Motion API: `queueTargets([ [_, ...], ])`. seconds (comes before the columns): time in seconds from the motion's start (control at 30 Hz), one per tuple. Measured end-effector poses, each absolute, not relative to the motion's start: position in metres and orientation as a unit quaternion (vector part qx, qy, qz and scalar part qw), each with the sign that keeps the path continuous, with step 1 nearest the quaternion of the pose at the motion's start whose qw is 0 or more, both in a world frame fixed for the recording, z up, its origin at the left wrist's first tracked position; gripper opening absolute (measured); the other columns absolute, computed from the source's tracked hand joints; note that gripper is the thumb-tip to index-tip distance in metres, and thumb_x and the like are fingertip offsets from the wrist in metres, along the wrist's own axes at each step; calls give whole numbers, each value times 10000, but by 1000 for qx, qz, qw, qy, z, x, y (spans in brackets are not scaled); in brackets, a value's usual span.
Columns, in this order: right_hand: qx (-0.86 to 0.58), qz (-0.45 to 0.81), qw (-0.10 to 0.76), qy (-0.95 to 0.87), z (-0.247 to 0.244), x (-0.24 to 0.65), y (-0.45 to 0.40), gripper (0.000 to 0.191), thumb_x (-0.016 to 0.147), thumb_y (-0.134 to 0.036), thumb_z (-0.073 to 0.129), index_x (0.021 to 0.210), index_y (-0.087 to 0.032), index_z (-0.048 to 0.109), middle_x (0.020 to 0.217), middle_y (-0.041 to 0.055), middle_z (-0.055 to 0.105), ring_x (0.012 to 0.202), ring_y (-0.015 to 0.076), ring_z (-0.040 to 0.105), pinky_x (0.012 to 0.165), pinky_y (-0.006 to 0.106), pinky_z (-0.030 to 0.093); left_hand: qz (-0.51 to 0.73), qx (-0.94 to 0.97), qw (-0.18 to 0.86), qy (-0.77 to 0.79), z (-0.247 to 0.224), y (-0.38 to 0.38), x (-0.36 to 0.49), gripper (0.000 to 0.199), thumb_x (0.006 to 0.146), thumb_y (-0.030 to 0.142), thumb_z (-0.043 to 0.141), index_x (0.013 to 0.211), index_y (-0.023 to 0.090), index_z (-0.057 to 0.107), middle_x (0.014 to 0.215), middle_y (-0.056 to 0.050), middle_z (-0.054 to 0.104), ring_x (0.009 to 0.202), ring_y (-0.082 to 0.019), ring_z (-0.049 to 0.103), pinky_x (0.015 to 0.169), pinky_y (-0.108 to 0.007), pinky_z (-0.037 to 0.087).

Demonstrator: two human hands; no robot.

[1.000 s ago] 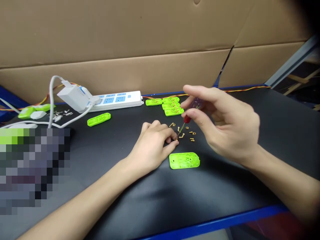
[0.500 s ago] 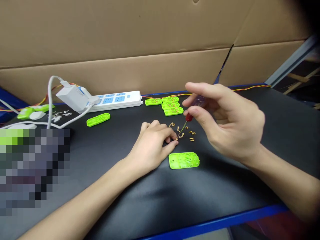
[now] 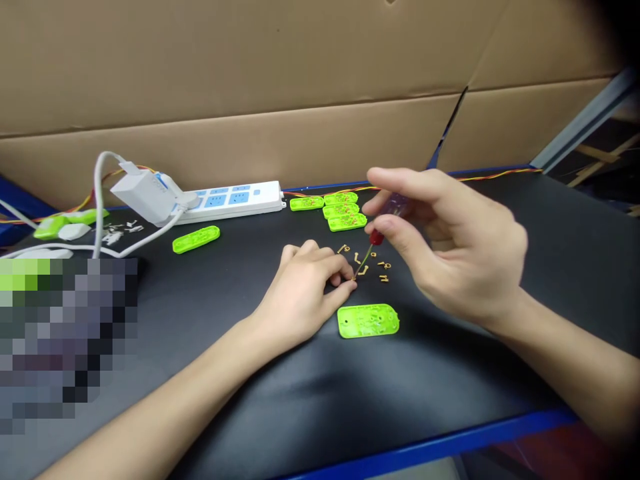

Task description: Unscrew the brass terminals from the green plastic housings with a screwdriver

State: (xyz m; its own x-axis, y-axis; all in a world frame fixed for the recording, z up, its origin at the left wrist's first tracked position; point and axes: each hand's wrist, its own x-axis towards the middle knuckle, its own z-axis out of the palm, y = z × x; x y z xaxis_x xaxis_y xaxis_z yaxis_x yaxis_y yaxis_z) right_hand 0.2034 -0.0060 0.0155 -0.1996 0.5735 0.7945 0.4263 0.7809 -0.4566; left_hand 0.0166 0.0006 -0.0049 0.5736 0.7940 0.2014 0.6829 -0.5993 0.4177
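My right hand [image 3: 450, 240] grips a screwdriver [image 3: 377, 237] with a red collar and dark handle, its shaft slanting down to the left. The tip meets a tiny brass part [image 3: 353, 279] pinched between the thumb and fingers of my left hand [image 3: 310, 287], which rests on the black table. Several small brass pieces [image 3: 384, 279] lie just right of the tip. Nearer the front edge is a green plastic shell [image 3: 369, 321], its inner side up, with a small dark hole at its left end.
Behind my hands are several green shells with fittings [image 3: 347, 222]. Another green shell [image 3: 196, 239] lies left, before a white power strip [image 3: 230, 202] with plugs and cables. White bits [image 3: 115, 236] lie far left. Cardboard [image 3: 200, 67] stands behind the black table [image 3: 280, 413].
The upper part of the screwdriver and the fingers of my right hand have shifted slightly left. My left hand stays in place.
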Motion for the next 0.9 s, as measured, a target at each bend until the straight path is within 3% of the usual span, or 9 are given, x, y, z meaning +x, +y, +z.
queueTargets([
  [0.9, -306, 89, 578, -752, 15, 202, -4, 423, 867, -127, 603, 1261, -281, 611, 992, 10, 679, 867, 172, 682, 845, 376, 620, 183, 873, 155, 424, -8, 4, 16, 95, 895, 317, 646, 872, 234, 687, 856, 16, 701, 876, -192, 528, 801, -361, 289],
])
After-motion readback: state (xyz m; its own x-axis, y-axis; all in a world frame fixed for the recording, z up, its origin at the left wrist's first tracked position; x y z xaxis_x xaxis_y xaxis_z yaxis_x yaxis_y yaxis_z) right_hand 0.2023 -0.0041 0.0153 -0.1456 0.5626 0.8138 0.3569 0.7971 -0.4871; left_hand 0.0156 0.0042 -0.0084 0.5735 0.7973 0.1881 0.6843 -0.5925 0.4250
